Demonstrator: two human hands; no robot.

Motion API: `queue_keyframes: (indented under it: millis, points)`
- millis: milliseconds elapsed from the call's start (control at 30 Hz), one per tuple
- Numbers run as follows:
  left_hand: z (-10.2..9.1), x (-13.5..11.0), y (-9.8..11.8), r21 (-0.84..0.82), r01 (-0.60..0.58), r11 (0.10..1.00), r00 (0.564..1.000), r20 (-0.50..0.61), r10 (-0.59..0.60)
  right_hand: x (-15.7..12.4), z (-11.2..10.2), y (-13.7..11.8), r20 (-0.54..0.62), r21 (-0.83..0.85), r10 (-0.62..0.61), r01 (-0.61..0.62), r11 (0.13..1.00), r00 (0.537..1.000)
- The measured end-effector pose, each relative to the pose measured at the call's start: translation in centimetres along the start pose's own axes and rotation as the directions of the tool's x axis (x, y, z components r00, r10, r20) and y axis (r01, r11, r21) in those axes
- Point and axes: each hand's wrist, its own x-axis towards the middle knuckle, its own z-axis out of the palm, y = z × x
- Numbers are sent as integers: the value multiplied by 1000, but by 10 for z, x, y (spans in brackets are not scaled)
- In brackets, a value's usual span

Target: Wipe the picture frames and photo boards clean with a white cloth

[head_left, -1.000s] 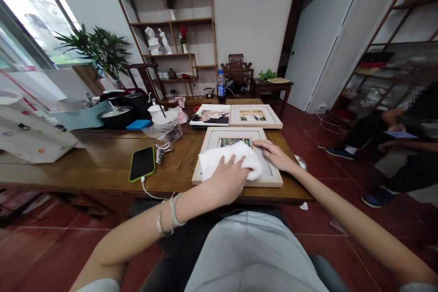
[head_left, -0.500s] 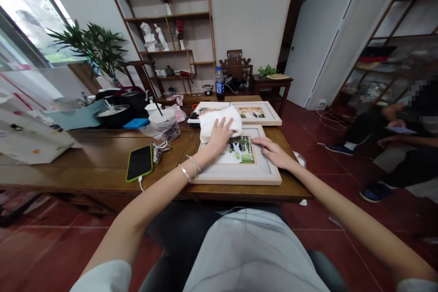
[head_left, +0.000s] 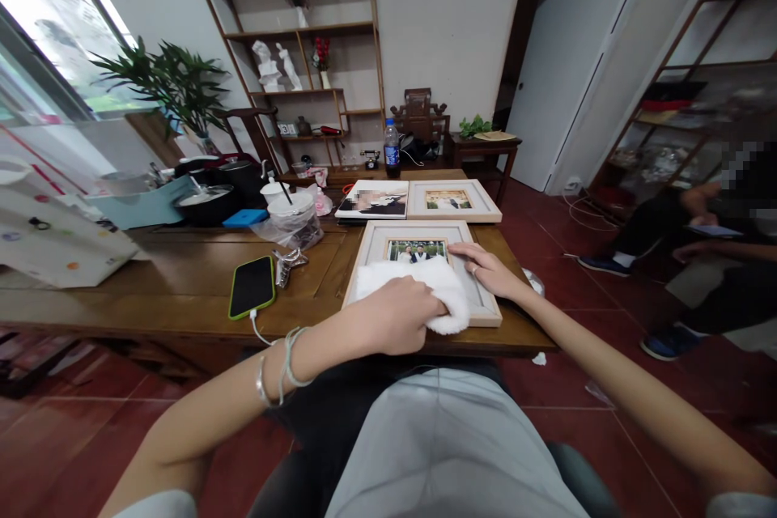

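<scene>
A white towel (head_left: 452,291) lies bunched over the lower part of a framed photo (head_left: 370,247) on the table in front of me. My left hand (head_left: 401,312) is closed on the towel and presses it against the frame's near side. Above the cloth, the upper strip of the picture shows; the rest is covered. My right hand (head_left: 489,269) rests on the frame's right side, fingers stretched out flat and holding nothing. Behind this frame lie a second framed photo (head_left: 479,206) and a photo book or print (head_left: 373,200), side by side.
Left of the frame are a charging phone (head_left: 252,287), a bagged cup (head_left: 291,214), a blue box (head_left: 246,218) and a black pot (head_left: 206,204). A bottle (head_left: 392,154) stands behind the frames. To the right, a person sits with a hand (head_left: 704,222) near a tablet-like object.
My left hand has drawn the towel from the frame's top left down to its near edge, and its fingers have curled in. The right hand stays in place.
</scene>
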Motion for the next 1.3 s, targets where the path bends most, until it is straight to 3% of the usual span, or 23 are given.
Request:
queue_keyframes:
  millis: [100, 167, 267, 367, 467, 600, 700, 800, 1067, 1167, 1300]
  points:
    - [-10, -3, -4, 1, 43, 999, 999, -15, -43, 0, 1, 1, -9, 10, 0, 0, 1000, 1000]
    - [-12, 4, -17, 45, 179, 983, 983, -51, -177, 0, 1, 2, -18, 24, -5, 5, 1000, 1000]
    - [-9, 22, -46, 134, 417, 899, 900, -197, -388, 0, 1, 2, -15, 33, 0, 0, 999, 1000]
    - [-1, 45, -77, 213, 509, 834, 830, -380, -410, -1, 0, 1, -3, 29, 2, -2, 1000, 1000]
    - [15, 66, -102, 296, 443, 846, 860, -407, -308, -1, 0, 1, 2, 31, -10, 10, 999, 1000]
    - [40, 83, -111, 316, 238, 918, 959, -226, -171, 0, 1, 1, -5, 38, 1, -1, 999, 1000]
    - [48, 85, -101, 296, 156, 943, 985, -118, -126, 1, 1, 1, -3, 40, 5, -5, 999, 1000]
    - [45, 79, -81, 229, 119, 966, 990, -104, -97, 1, 2, 0, -13, 27, 15, -14, 1000, 1000]
    - [13, 38, 0, 41, 13, 999, 999, -30, -11, 0, 2, -5, -62, 40, 76, -73, 997, 995]
    - [1, 24, 23, -4, -40, 999, 998, -55, 39, -1, 1, -6, -61, 77, 100, -95, 992, 993]
    - [7, 27, 31, 14, 27, 1000, 996, -90, -26, 0, 1, -5, -60, 94, 104, -98, 991, 993]
